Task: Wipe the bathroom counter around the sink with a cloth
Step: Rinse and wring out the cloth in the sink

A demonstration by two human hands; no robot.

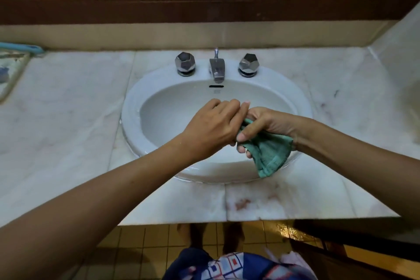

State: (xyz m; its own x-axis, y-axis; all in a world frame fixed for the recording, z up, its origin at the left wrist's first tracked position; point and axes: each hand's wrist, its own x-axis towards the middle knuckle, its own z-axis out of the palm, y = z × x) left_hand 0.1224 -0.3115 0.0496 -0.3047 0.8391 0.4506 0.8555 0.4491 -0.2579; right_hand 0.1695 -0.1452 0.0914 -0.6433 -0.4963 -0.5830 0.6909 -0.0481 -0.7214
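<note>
A green cloth (268, 154) hangs bunched over the front right of the white oval sink (136, 107). My right hand (266, 124) grips its upper part, thumb pressed on the fabric. My left hand (213, 127) is closed on the same end of the cloth, knuckles up, touching the right hand over the basin. Pale marble counter (68, 120) surrounds the sink on all sides.
A chrome spout (217, 70) with two faceted knobs (185, 63) (248, 65) stands at the sink's back. A tray edge and a blue item (20, 49) lie at the far left. A mirror with a brown frame (204, 8) runs behind. A wall borders the counter's right end.
</note>
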